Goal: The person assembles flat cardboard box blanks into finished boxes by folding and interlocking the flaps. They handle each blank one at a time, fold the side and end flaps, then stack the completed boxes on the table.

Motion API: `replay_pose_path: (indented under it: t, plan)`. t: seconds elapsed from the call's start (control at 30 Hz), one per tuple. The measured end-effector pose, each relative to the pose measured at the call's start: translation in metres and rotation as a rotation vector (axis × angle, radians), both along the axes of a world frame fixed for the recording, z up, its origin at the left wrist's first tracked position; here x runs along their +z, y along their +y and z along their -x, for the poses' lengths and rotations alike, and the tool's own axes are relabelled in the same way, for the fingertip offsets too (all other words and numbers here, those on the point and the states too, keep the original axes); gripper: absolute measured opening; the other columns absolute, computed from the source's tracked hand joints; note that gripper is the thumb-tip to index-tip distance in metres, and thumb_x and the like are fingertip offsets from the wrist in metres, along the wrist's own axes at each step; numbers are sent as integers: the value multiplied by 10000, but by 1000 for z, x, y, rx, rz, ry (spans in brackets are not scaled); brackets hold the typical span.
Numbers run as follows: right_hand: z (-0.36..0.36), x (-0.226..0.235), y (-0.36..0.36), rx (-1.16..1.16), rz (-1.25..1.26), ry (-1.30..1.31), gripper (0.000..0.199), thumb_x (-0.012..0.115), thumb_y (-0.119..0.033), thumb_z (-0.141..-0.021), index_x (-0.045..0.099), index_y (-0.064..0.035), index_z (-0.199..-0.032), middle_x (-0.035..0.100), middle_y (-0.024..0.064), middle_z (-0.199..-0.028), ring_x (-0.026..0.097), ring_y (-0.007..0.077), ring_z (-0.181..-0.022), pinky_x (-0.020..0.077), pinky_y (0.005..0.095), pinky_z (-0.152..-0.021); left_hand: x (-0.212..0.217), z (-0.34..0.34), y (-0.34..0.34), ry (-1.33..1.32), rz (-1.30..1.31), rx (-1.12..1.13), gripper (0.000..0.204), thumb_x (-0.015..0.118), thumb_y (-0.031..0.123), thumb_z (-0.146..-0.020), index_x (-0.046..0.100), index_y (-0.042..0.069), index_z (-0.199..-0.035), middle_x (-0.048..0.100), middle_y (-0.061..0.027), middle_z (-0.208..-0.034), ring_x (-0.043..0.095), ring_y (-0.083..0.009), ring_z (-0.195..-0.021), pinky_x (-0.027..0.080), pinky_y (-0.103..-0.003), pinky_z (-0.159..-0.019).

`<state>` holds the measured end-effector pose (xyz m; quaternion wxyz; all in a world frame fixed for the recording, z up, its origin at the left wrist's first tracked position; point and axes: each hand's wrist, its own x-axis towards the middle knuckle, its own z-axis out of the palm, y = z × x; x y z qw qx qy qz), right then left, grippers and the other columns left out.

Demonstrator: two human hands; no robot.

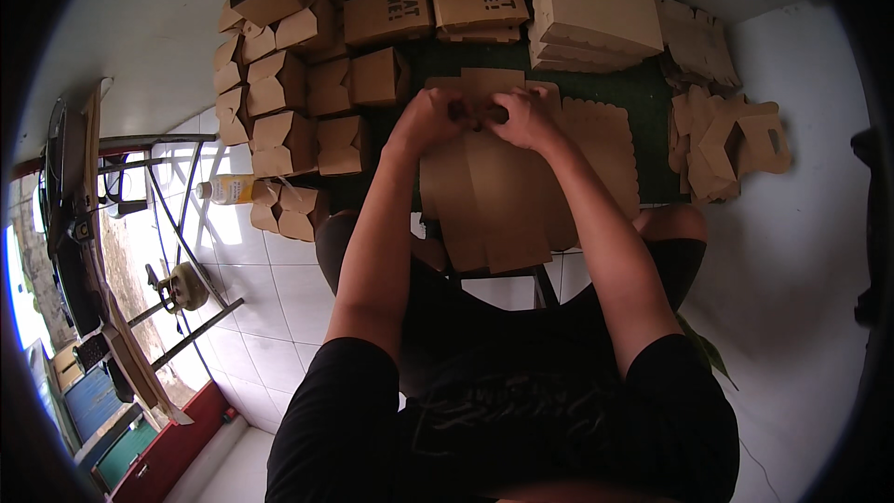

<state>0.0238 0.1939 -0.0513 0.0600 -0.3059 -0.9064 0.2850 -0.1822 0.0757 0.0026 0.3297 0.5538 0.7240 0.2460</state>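
A flat brown cardboard box blank (pixel 503 191) lies in front of me, its near flap reaching past the table edge towards my lap. Over its far part my left hand (pixel 434 118) and my right hand (pixel 527 118) are close together with fingers curled. Both appear to pinch the cardboard near the far flap, though the fingertips are in dark shadow. Under the blank, to the right, a scallop-edged cardboard sheet (pixel 605 154) sticks out.
Folded cardboard boxes (pixel 277 81) are stacked at the left; closed printed boxes (pixel 386 14) stand behind. Large flat boxes (pixel 596 5) are piled at the far right, handled cardboard pieces (pixel 722 144) nearer. A bottle (pixel 226 189) lies by the left boxes on the green table (pixel 438 58).
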Motion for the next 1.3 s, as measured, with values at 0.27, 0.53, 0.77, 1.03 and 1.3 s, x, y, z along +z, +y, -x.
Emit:
replay_pose_path:
  t: [0.27, 0.53, 0.77, 1.03, 1.3]
  plan:
    - [-1, 2, 4, 26, 10, -6, 395, 805, -534, -928, 842, -230, -1177, 822, 98, -1090, 747, 315, -1166, 386, 576, -1132, 2, 0, 0, 1, 7, 2, 206, 889, 185, -872, 870, 111, -1063, 859, -137, -1019, 836, -319, -1028, 642, -429, -934]
    - [3, -2, 6, 24, 0, 0, 394, 809, -538, -940, 841, -212, -1160, 813, 121, -1091, 735, 326, -1201, 368, 593, -1174, -1, 1, -1, -36, -47, 11, 355, 904, 147, -844, 798, 92, -1179, 855, -146, -1096, 827, -330, -1084, 640, -437, -961]
    - [4, 5, 3, 32, -30, -62, 289, 794, -452, -975, 853, -224, -1144, 817, 102, -1117, 728, 311, -1196, 363, 542, -1178, -4, 2, 0, -90, -72, 6, 380, 897, 97, -823, 732, 64, -1164, 850, -151, -1075, 826, -342, -1072, 634, -442, -946]
    - [6, -9, 1, 58, -90, -25, 261, 781, -425, -982, 852, -229, -1140, 822, 93, -1106, 728, 306, -1188, 361, 546, -1175, -4, -1, 2, -21, -133, 4, 356, 853, 72, -846, 697, 72, -1166, 839, -161, -1102, 825, -341, -1059, 635, -443, -903]
    - [4, -8, 3, -1, -91, 30, 231, 814, -406, -966, 831, -234, -1119, 841, 5, -1111, 726, 262, -1201, 359, 559, -1156, -4, 3, 0, -93, -123, 63, 429, 827, 97, -890, 653, 124, -1282, 845, -179, -1119, 816, -367, -1131, 650, -442, -954]
